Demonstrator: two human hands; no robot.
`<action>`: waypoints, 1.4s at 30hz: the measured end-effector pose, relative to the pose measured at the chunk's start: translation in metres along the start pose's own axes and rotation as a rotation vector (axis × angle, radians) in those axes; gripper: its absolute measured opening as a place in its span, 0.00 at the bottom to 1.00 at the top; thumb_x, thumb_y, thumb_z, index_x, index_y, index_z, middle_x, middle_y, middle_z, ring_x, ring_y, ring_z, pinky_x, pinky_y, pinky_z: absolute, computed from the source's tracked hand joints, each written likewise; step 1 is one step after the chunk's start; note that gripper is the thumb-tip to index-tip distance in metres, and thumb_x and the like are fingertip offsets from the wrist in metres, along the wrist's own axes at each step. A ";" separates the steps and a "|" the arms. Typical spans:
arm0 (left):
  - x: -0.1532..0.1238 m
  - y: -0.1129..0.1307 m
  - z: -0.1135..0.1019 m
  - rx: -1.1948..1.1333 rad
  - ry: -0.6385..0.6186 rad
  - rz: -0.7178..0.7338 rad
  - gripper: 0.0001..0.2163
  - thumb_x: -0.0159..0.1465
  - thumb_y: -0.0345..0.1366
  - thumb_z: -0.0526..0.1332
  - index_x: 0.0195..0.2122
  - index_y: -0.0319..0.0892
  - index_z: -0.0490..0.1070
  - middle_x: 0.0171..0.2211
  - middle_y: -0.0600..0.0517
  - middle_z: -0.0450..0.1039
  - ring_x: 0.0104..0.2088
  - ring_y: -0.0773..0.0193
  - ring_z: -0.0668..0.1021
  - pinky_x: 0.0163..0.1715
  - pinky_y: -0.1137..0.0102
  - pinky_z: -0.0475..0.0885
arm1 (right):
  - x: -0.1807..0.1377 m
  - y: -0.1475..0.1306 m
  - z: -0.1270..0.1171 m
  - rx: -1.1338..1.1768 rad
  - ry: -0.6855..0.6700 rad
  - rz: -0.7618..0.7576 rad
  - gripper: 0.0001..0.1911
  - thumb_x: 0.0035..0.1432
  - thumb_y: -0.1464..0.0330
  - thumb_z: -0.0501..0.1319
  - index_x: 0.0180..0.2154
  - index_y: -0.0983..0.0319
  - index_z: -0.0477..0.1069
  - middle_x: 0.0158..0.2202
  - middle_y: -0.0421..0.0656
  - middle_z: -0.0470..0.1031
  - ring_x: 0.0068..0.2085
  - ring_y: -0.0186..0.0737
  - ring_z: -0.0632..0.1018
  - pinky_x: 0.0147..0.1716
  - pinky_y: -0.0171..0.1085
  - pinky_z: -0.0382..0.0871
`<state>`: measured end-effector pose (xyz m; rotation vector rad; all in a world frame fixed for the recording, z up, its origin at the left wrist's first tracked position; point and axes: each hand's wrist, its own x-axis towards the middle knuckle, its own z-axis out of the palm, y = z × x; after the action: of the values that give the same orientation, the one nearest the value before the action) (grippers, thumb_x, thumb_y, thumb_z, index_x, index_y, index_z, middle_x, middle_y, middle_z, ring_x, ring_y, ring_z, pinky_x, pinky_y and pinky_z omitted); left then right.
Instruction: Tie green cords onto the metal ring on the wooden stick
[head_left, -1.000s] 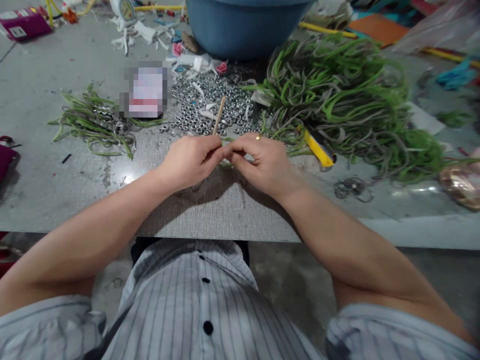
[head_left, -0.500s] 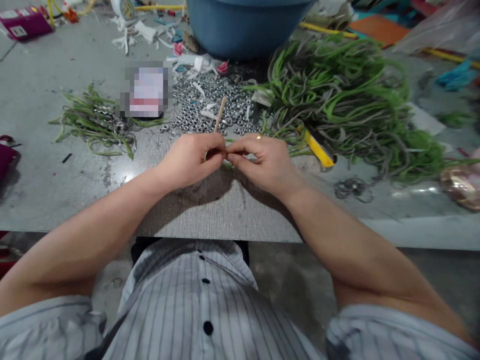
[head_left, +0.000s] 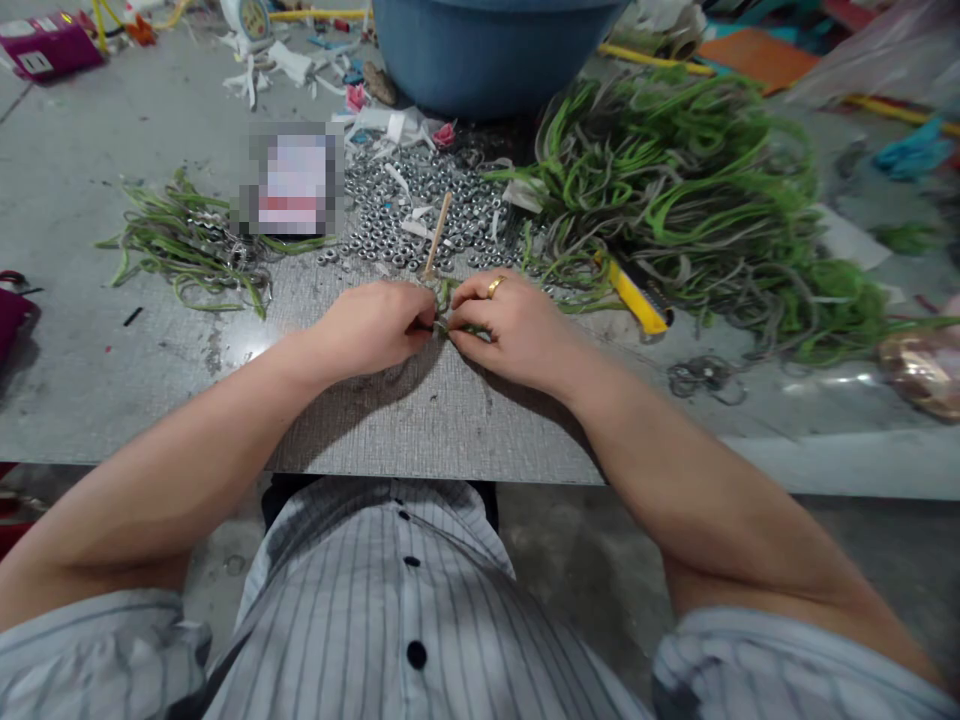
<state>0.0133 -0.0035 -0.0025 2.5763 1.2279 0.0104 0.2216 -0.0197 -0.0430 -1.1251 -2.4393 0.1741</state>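
Note:
My left hand (head_left: 379,322) and my right hand (head_left: 514,325) meet low over the table, fingertips nearly touching. Both are closed in a pinch on a short stretch of green and grey cord (head_left: 444,297), most of which the fingers hide. A gold ring is on a finger of my right hand. Just beyond the fingertips a thin wooden stick (head_left: 438,235) stands up at a tilt. Behind it lies a spread of small shiny metal rings (head_left: 375,205).
A large heap of green and grey cords (head_left: 675,200) lies right, with a yellow-handled cutter (head_left: 636,295) at its near edge. A smaller cord bundle (head_left: 199,240) lies left, beside a blurred-out object (head_left: 292,185). At the back stands a blue tub (head_left: 495,60).
Both hands have shifted slightly toward me and parted a little at the fingertips. More of the green cord shows between them, and the stick's lower part is uncovered.

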 end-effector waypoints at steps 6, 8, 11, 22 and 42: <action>0.001 -0.001 0.002 0.022 -0.013 0.007 0.11 0.67 0.32 0.58 0.47 0.41 0.79 0.46 0.45 0.81 0.44 0.54 0.81 0.40 0.65 0.72 | 0.001 -0.004 0.002 -0.044 -0.005 0.018 0.10 0.62 0.71 0.60 0.32 0.58 0.79 0.41 0.50 0.79 0.46 0.52 0.76 0.49 0.51 0.71; 0.001 0.000 0.001 0.026 -0.013 0.009 0.12 0.68 0.32 0.58 0.48 0.41 0.79 0.46 0.45 0.81 0.44 0.54 0.81 0.40 0.65 0.72 | 0.001 -0.004 0.003 -0.026 -0.001 0.027 0.10 0.63 0.70 0.60 0.32 0.58 0.80 0.41 0.50 0.79 0.46 0.51 0.76 0.49 0.51 0.70; 0.001 0.002 -0.001 0.037 -0.028 0.007 0.13 0.68 0.31 0.58 0.48 0.40 0.80 0.46 0.44 0.81 0.43 0.54 0.81 0.40 0.65 0.72 | 0.001 -0.003 0.003 0.013 0.000 0.037 0.09 0.64 0.69 0.62 0.34 0.57 0.81 0.40 0.49 0.80 0.46 0.51 0.76 0.48 0.50 0.71; 0.000 0.005 0.003 0.100 -0.002 -0.012 0.13 0.70 0.32 0.56 0.47 0.42 0.81 0.44 0.46 0.81 0.41 0.55 0.80 0.32 0.67 0.66 | 0.001 0.002 0.005 0.068 -0.016 0.042 0.10 0.64 0.69 0.63 0.37 0.58 0.84 0.40 0.47 0.82 0.44 0.48 0.79 0.45 0.46 0.72; 0.000 -0.003 -0.001 -0.008 0.110 0.030 0.11 0.63 0.29 0.60 0.39 0.41 0.83 0.37 0.48 0.81 0.35 0.61 0.79 0.35 0.71 0.70 | 0.003 -0.006 0.006 0.043 -0.053 0.070 0.11 0.62 0.69 0.60 0.41 0.61 0.80 0.42 0.51 0.81 0.45 0.52 0.79 0.44 0.48 0.72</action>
<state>0.0107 -0.0016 -0.0022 2.6181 1.2234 0.1657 0.2134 -0.0213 -0.0453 -1.2018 -2.4318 0.2796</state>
